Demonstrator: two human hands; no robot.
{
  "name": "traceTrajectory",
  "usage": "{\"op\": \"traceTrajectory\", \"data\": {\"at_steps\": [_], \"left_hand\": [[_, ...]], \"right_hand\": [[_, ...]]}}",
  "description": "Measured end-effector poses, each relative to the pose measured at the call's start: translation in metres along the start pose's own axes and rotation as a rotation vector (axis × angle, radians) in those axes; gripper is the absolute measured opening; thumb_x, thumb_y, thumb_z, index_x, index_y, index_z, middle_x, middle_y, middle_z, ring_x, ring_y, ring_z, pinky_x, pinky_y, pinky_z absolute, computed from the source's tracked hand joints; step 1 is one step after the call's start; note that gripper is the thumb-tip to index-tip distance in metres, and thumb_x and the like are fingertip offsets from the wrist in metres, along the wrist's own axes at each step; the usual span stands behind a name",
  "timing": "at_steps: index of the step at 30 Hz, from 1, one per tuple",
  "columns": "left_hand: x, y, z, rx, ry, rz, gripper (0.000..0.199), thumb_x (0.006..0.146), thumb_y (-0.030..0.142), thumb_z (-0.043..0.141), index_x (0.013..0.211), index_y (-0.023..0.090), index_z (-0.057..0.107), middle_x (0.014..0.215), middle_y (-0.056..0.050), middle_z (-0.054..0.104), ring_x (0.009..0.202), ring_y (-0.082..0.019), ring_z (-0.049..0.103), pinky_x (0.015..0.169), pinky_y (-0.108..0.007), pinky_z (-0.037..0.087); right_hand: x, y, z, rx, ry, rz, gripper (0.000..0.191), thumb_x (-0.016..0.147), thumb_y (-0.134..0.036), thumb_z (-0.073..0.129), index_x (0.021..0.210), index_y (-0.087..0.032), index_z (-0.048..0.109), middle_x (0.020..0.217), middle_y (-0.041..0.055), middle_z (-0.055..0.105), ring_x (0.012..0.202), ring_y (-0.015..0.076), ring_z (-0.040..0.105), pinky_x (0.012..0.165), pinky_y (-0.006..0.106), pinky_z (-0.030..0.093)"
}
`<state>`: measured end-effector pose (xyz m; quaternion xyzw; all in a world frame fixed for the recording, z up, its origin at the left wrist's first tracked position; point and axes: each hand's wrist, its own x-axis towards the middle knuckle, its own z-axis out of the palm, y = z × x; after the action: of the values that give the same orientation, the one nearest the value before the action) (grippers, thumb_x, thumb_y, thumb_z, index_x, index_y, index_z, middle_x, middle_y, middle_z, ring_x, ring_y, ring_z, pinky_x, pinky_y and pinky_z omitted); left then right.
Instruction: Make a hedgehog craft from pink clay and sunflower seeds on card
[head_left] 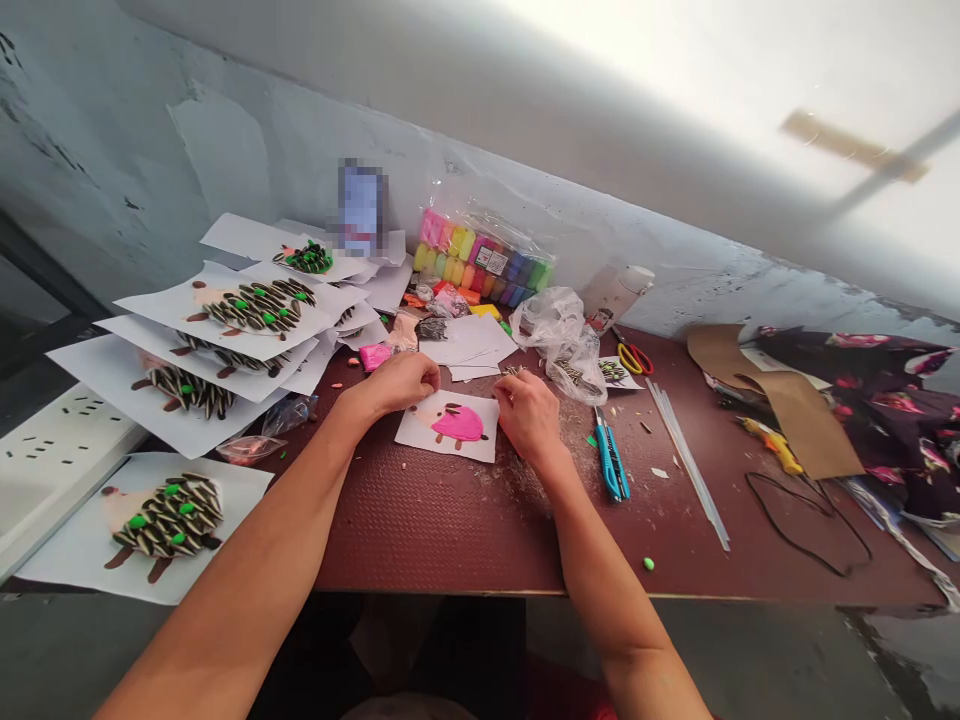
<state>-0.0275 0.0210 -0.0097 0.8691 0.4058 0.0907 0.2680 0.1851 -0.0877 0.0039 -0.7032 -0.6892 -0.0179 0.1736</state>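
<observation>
A pixelated object (pixel 361 207) stands against the wall, its form hidden by the blurring. Behind crumpled plastic, a bag of coloured clay blocks (pixel 480 258) carries a small label (pixel 487 258), but no writing on it can be read. Both hands are seen palm down over the counter (pixel 420 530), with the arms cut off by the lower frame edge. The left hand (pixel 397 385) is curled at the upper left corner of a white card (pixel 424 430), and the right hand (pixel 531 418) is bent beside its right edge. Neither grip can be judged, since anything between the fingers is hidden. The card lies between the hands and bears a pink clay shape (pixel 459 423) with dark marks that are hard to make out. A pink clay lump (pixel 375 357) is placed near the left hand. Sheets with striped seeds (pixel 255 310) are overlapped further left, and red-handled scissors (pixel 635 358) are seen beyond the right hand.
</observation>
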Motion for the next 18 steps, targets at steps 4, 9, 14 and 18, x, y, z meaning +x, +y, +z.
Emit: {"op": "traceTrajectory", "data": {"at_steps": [4, 9, 14, 18], "left_hand": [[0.0, 0.0, 0.0, 0.001, -0.015, 0.004, 0.025, 0.074, 0.011, 0.058, 0.086, 0.018, 0.079, 0.083, -0.005, 0.078, 0.076, -0.019, 0.068, 0.068, -0.026, 0.045], [-0.001, 0.001, -0.001, -0.003, -0.015, -0.019, 0.024, 0.076, 0.01, 0.058, 0.085, 0.018, 0.078, 0.085, -0.006, 0.078, 0.079, -0.02, 0.068, 0.07, -0.027, 0.044], [0.001, -0.002, 0.001, -0.012, -0.006, 0.005, 0.023, 0.074, 0.011, 0.059, 0.085, 0.019, 0.078, 0.085, -0.006, 0.078, 0.08, -0.019, 0.068, 0.069, -0.027, 0.045], [0.001, -0.003, 0.001, -0.005, -0.001, -0.001, 0.024, 0.074, 0.012, 0.059, 0.085, 0.02, 0.079, 0.085, -0.005, 0.079, 0.079, -0.019, 0.068, 0.07, -0.027, 0.046]], "right_hand": [[0.005, 0.018, 0.007, -0.026, -0.039, -0.049, 0.026, 0.096, -0.015, 0.056, 0.098, -0.022, 0.081, 0.093, 0.0088, 0.067, 0.091, 0.0223, 0.057, 0.079, 0.031, 0.042], [0.007, 0.023, 0.011, -0.034, -0.111, -0.093, 0.027, 0.097, -0.015, 0.057, 0.108, -0.022, 0.081, 0.099, 0.0099, 0.067, 0.096, 0.0233, 0.057, 0.085, 0.032, 0.042], [0.011, 0.026, 0.006, -0.062, -0.152, -0.097, 0.027, 0.1, -0.016, 0.054, 0.104, -0.023, 0.08, 0.102, 0.01, 0.068, 0.099, 0.0234, 0.057, 0.086, 0.032, 0.043], [0.012, 0.026, 0.006, -0.072, -0.151, -0.12, 0.025, 0.099, -0.015, 0.055, 0.106, -0.022, 0.078, 0.104, 0.0103, 0.068, 0.099, 0.0235, 0.057, 0.086, 0.032, 0.043]]}}
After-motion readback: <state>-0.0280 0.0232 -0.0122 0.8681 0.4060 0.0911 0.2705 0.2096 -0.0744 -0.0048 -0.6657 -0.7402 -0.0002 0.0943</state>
